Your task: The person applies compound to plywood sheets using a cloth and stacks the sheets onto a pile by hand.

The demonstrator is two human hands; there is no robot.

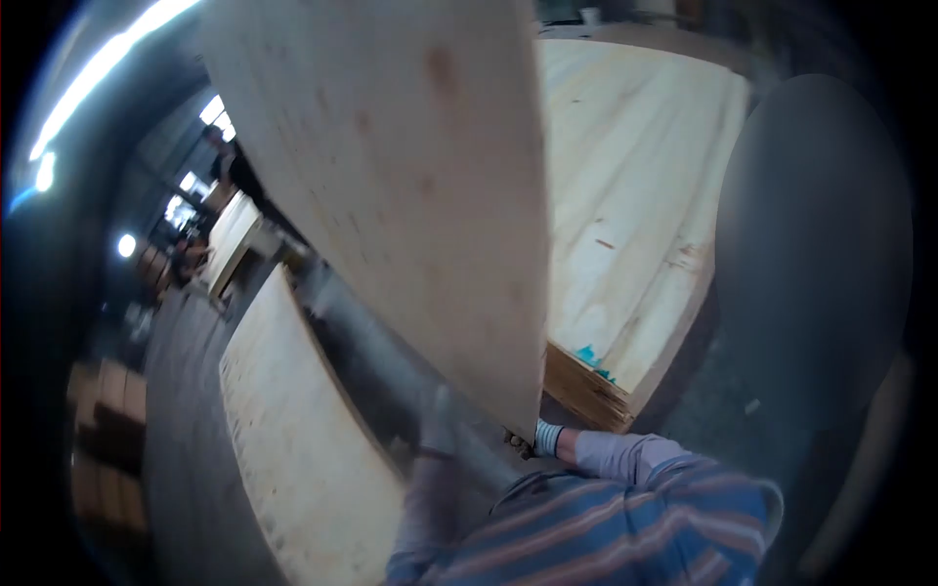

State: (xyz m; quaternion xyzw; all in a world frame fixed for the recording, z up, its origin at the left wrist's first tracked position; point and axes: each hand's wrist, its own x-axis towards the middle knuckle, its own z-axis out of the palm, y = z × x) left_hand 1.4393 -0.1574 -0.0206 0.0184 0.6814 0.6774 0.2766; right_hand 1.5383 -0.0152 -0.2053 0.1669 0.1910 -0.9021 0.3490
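Observation:
A large pale wooden sheet (420, 195) stands tilted up in front of me, with a narrow lower end. At its lower right corner is my right hand (547, 438), closed on the edge, its fingers mostly hidden; a striped cuff shows at the wrist. My left hand (436, 418) is a blur to the left of the sheet's lower end, and its fingers cannot be made out. Behind the raised sheet, a stack of wooden sheets (640, 195) has teal marks at its near corner. Another pale sheet (293, 430) lies at the lower left.
A large blurred grey oval (816, 244) covers part of the right side. In the left background, a person in dark clothing (230, 166) is near more stacked sheets (233, 234), with another person lower down. Brown stacks (107, 439) stand at the far left.

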